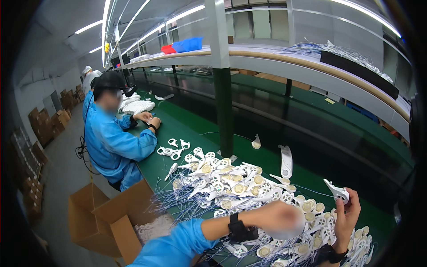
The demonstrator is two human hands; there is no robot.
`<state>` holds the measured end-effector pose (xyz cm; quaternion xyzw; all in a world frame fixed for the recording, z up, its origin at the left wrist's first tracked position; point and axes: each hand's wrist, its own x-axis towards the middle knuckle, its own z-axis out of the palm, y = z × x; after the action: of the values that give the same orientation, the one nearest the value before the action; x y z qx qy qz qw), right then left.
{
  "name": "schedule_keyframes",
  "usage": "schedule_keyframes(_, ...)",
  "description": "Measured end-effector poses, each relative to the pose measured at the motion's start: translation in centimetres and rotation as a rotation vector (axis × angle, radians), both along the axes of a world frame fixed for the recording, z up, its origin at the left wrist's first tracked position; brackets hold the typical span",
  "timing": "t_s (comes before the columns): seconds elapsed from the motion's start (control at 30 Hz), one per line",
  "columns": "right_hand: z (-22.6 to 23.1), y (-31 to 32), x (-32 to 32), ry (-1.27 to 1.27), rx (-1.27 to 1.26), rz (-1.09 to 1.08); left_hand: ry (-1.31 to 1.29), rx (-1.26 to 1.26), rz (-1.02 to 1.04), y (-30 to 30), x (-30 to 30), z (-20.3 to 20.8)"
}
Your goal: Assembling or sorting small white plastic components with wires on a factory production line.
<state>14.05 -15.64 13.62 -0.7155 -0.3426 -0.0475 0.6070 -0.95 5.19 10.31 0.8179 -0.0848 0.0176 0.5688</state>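
My right hand (347,218) is closed on a white plastic part (336,191) with a round end and a pointed tip, raised above the bench. A thin grey-blue wire runs from that part leftward toward the pile. My left hand (284,218) reaches across from the left, over the pile of white plastic parts (240,189); it is blurred, so its fingers and anything in them cannot be made out. Many of the piled parts carry round cream discs and trailing wires (184,207).
A long white piece (286,162) and a small white part (256,142) lie on the green bench (195,129). A post (222,98) rises behind the pile, under a shelf (267,58). At left are an open cardboard box (95,218) and a co-worker in blue (115,133).
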Motion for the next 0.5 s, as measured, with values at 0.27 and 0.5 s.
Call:
schedule_keyframes(0.27,2.1,-0.9,0.2,-0.208,0.007,-0.036,-0.069,0.923,0.264,6.6,7.3,1.6)
schedule_keyframes(0.5,2.9,-2.8,0.8,-0.233,0.022,-0.07,-0.107,1.523,0.189,9.9,14.9,-2.0)
